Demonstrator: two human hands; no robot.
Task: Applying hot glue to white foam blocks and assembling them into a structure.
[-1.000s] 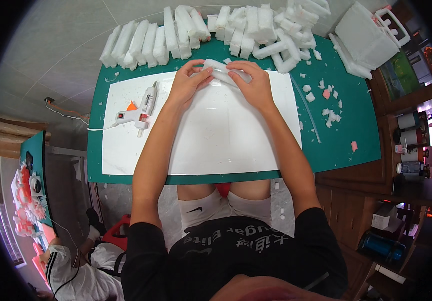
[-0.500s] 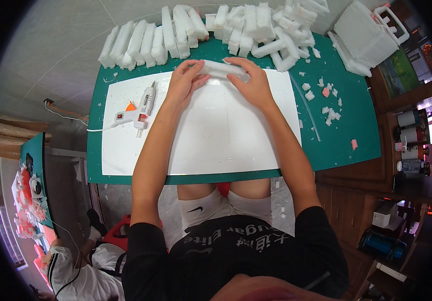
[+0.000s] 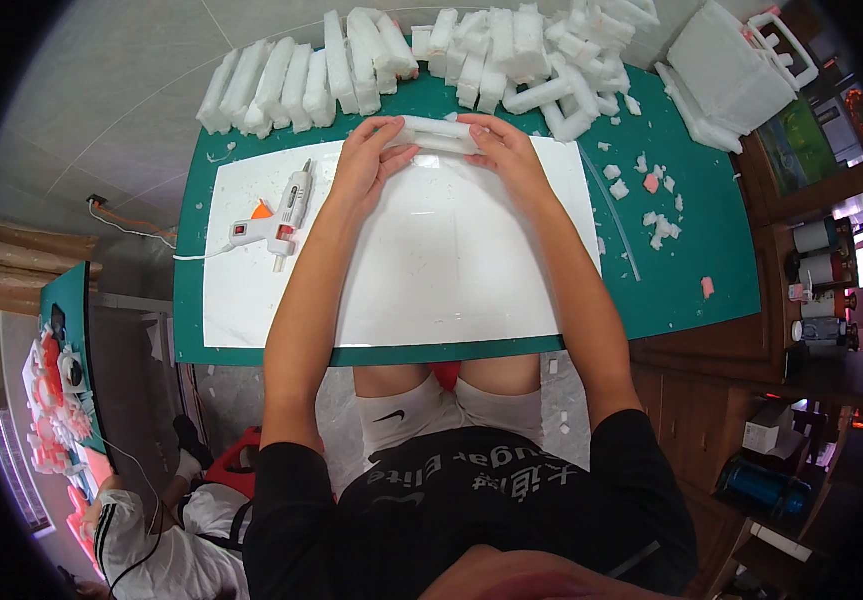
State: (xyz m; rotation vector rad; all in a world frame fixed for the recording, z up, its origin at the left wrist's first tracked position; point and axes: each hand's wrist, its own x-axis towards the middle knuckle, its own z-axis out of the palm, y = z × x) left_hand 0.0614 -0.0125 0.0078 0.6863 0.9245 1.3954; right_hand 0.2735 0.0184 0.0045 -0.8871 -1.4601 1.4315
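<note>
Both hands hold a long white foam bar [image 3: 438, 135] lying crosswise at the far edge of a white board [image 3: 421, 250]. My left hand [image 3: 366, 160] grips the bar's left end and my right hand [image 3: 504, 152] grips its right end. The board lies on a green cutting mat [image 3: 686, 250]. A white glue gun [image 3: 281, 215] with an orange trigger rests on the board's left part, apart from my left hand, its cord running off to the left.
Several white foam strips and blocks [image 3: 391, 55] are heaped along the mat's far edge. Small foam scraps [image 3: 651, 205] dot the mat at right. A white foam structure [image 3: 726, 65] sits far right. Another person [image 3: 166, 545] sits at lower left.
Both hands with the foam bar have shifted slightly away from me, toward the board's far edge. The glue gun has not moved.
</note>
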